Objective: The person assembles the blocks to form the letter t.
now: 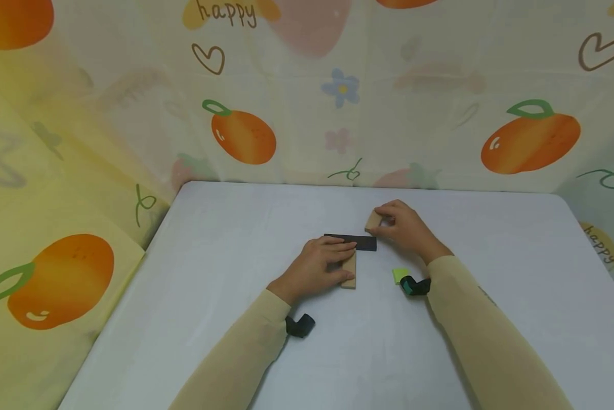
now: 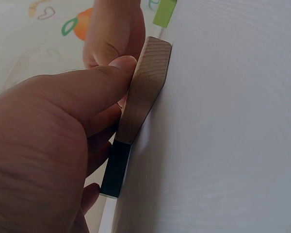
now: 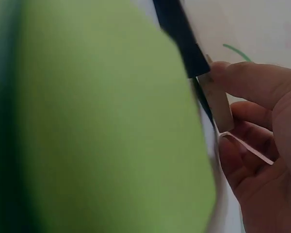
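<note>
My left hand lies over a pale wooden block and a black block. Its thumb rests on the wooden block's upper face, while other fingers reach across to the black block. These two blocks meet end to side, the wooden one running toward me. Farther back, my right hand pinches a second wooden block between thumb and fingers, close to the black block's far right corner. In the right wrist view that wooden block appears beside the end of the black block; whether they touch I cannot tell.
A small lime-green block sits on the white table near the right wrist; up close it fills much of the right wrist view. Black wrist cameras hang under both sleeves. A fruit-printed cloth rises behind the table.
</note>
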